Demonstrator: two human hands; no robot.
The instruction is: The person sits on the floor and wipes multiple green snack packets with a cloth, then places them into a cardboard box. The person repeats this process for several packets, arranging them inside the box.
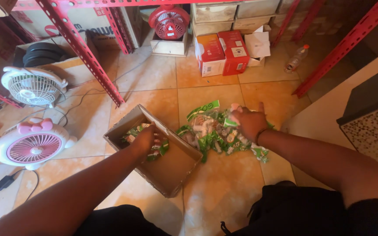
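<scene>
Moving small green and white plastic packets (215,131) from the heap on the orange tiled floor (224,192) into the open brown cardboard box (171,168), left hand (145,140) curled over packets inside, right hand (249,122) pressing loosely on the heap, probably needing a firm grab next.

Green-and-white printed packets (217,131) mid frame, on orange-tan floor tiles (224,188) w/ pale grout. Plain brown cardboard box (171,168) lower centre. Pink-and-white fan (31,146) at left, white fan (33,85) upper left, red fan (169,22) top centre. Red shelf posts (82,50). Orange and red cartons (222,52) upper centre.
</scene>
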